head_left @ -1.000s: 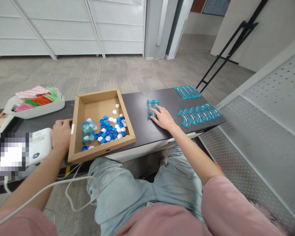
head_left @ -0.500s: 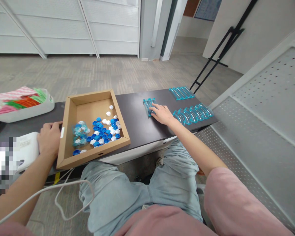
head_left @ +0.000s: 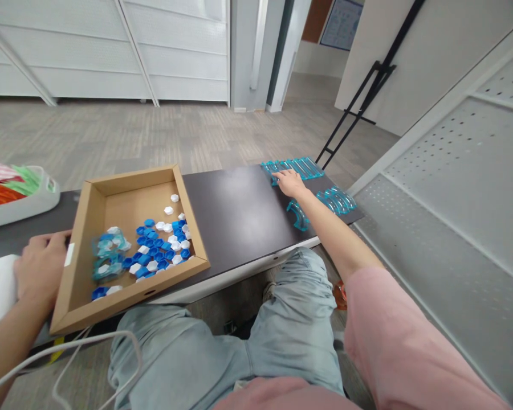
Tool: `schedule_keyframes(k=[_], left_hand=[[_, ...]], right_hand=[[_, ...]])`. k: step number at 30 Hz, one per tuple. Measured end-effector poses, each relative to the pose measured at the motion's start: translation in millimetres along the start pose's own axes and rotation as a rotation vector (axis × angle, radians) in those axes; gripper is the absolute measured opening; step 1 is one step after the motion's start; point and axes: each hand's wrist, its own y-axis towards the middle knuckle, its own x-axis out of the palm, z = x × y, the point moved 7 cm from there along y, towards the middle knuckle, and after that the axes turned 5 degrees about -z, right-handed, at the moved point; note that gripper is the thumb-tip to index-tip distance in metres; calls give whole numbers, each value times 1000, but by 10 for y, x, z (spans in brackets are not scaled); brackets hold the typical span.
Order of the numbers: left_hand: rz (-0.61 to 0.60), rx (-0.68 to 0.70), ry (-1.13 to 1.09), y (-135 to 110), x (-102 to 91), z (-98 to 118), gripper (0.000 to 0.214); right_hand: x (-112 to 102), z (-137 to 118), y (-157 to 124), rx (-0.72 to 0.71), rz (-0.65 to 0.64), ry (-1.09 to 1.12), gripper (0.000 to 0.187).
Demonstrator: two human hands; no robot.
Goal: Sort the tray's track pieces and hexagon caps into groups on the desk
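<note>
The right hand (head_left: 292, 183) is lying palm down beyond an outstretched forearm (head_left: 333, 230), its fingers (head_left: 281, 175) pointing left and touching the left end of the straight tubes (head_left: 305, 167); whether they are gripping any, I cannot tell. Curved tubes (head_left: 337, 199) are lying rightward and bodyward of those fingers. The left hand (head_left: 40, 267) is resting beside the box (head_left: 72, 285), its fingers partly hidden, their grip unclear.

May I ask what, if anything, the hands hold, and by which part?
I cannot tell: the right hand has fingers at the left end of the straight teal tubes, grip unclear; the left hand is beside the cardboard box, fingertips hidden.
</note>
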Motion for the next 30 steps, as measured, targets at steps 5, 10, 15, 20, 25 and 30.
schedule_keyframes(k=[5, 10, 15, 20, 25, 30], left_hand=[[-3, -8, -73, 1, 32, -24, 94], [4, -3, -87, -70, -80, 80, 85], [1, -24, -157, -187, -233, 202, 63], [44, -33, -154, -172, -154, 153, 55], [90, -35, -203, -176, -126, 136, 54], [101, -39, -242, -209, -160, 170, 52]], right_hand=[[-9, 86, -26, 12, 12, -2, 61], [-157, -134, -161, -12, 210, 8, 63], [-307, -1108, -475, -336, 241, 152, 43], [-470, -2591, -1145, -849, 151, 380, 28], [-329, -3897, -1521, -1095, 0, 233, 38], [-151, -4537, -1594, -1159, 13, 61, 54]])
